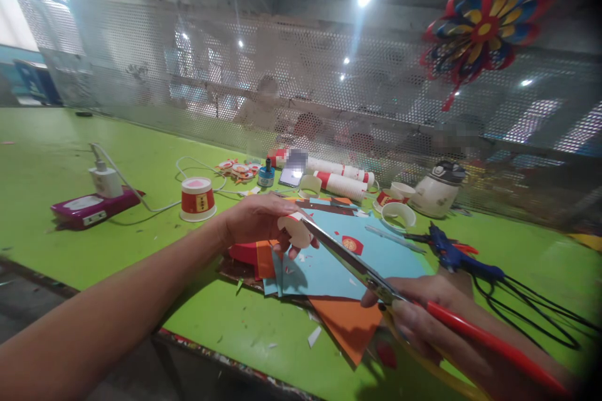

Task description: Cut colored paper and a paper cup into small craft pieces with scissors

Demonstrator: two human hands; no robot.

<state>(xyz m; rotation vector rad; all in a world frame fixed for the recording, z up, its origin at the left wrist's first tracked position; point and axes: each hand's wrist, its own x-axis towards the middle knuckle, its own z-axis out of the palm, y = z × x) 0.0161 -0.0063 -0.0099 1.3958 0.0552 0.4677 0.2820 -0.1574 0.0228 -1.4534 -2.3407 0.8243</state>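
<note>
My left hand point(263, 216) pinches a small curved piece of white paper point(297, 230) above the stacked sheets. In my right hand point(423, 307) are long scissors point(348, 257) with one red and one yellow handle; their blade tips meet the upper edge of the white piece. Beneath both hands lie light blue paper sheets point(324, 276), with orange paper point(350, 326) sticking out toward me. A red cutout with a round gold pattern point(352, 244) rests on the blue sheet among small scraps.
A red and white paper cup point(197, 199) stands left, near a purple power strip point(96, 208) with a white cable. Behind are an ink bottle point(266, 174), a phone point(293, 169) and stacked cups point(341, 185). At right lie a blue glue gun point(463, 257) and a kettle point(437, 191).
</note>
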